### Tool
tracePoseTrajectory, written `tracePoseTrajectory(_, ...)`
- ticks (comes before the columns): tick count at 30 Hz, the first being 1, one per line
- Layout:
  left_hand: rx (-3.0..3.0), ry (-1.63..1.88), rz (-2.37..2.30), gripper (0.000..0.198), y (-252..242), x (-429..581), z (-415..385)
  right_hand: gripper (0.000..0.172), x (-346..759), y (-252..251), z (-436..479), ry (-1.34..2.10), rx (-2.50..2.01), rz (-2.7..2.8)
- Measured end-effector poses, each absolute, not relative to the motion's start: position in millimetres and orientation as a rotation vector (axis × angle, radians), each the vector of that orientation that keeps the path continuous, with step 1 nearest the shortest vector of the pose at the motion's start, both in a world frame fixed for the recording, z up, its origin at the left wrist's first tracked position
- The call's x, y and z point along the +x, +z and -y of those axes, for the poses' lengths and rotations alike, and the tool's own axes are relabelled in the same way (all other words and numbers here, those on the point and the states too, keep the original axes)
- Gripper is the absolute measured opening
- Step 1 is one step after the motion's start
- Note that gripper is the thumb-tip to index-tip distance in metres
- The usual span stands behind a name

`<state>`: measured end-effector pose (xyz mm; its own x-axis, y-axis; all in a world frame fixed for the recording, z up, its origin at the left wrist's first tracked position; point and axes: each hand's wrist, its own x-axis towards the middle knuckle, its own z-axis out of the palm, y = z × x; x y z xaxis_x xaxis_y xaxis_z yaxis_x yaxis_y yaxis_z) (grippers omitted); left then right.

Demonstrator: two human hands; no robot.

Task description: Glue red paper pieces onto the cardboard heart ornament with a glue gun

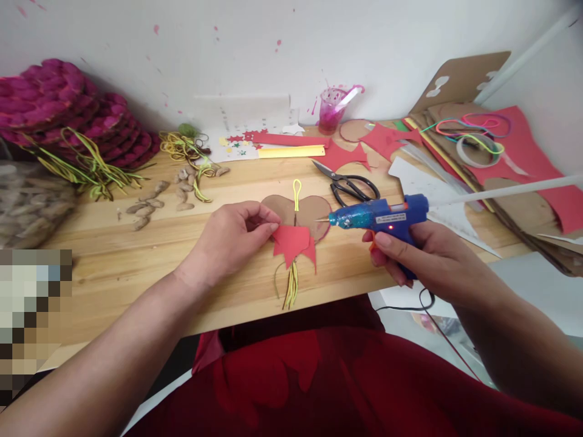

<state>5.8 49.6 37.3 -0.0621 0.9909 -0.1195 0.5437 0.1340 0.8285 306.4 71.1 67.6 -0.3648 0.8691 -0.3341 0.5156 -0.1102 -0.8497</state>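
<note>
Heart (311,206): lay flat near the middle of the front edge of the table (113,291), between the left grip (237,233) and the right grip (437,258), closer to the left.
Red paper (294,240): lay across the heart's lower part; thumb and fingers of the left grip pinched its upper left edge.
Glue gun (364,215): had its handle clasped in the right grip, nozzle over the heart's right lobe; whether the tip touched, I could not tell.
Card and paper: the heart was stiff brown cardboard with two rounded lobes; the paper was matte, cut to jagged points below.
Cords: a yellow loop (297,203) stood out at the notch, and a tassel (292,288) of thin yellow and dark strands trailed toward the front edge.
Plastic: the gun was glossy blue, a red light glowing; a slim white glue stick (492,192) jutted behind it toward the right edge.
Scissors (336,177): dark metal, loop-handled, lay behind the heart, toward the far edge.
Peanuts (144,211): rough tan shells, scattered toward the left edge.
Stack (59,109): knobbly magenta rounds, at the far left corner.
</note>
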Motion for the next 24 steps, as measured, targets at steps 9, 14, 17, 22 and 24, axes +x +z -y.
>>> tracePoseTrajectory(9, 1.537, 0.788, -1.728, 0.012, 38, 8, -49, 0.05, 306, 67, -59, 1.524, -1.589, 1.921)
tracePoseTrajectory(14, 1.565, 0.788, -1.747, 0.011, 36, 8, -49, 0.05, 303, 70, -59, 1.455, -1.613, 1.971)
tracePoseTrajectory(17, 1.563, 0.788, -1.738, 0.013, 34, 7, -50, 0.05, 302, 72, -60, 1.441, -1.603, 2.004)
tracePoseTrajectory(22, 1.535, 0.782, -1.661, 0.014, 32, 3, -49, 0.051, 302, 75, -60, 1.399, -1.624, 2.02)
tracePoseTrajectory(24, 1.504, 0.796, -1.643, 0.011, 33, 1, -49, 0.05, 302, 76, -61, 1.356, -1.627, 2.044)
